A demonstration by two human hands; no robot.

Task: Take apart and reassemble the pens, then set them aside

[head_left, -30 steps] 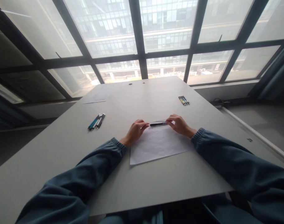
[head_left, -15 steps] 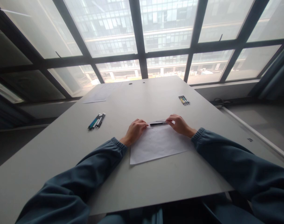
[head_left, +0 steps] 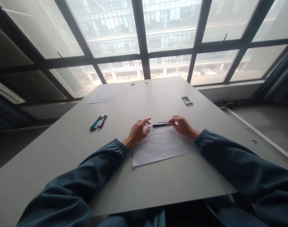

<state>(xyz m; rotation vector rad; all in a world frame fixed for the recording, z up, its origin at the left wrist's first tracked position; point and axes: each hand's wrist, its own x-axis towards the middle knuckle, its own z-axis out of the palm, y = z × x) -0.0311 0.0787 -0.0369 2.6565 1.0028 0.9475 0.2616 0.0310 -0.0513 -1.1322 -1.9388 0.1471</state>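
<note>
Over the upper left part of a white sheet of paper, my left hand has thumb and forefinger spread, with nothing between them. A black pen lies along the sheet's upper part, its left end a short gap from those fingers. My right hand is closed in a pinch at the pen's right end, and the fingertips hide that end. Just behind the pen runs a thin dark line; I cannot make out whether it is another object or the paper's edge.
On the white table, a group of blue and dark pens lies to the left. Several pens with yellow and green parts lie side by side at the back right. Another paper sheet is at the far left, before the windows.
My left thumb and forefinger have opened apart; before, they were together near the paper's upper left. The right hand and the pen look the same.
</note>
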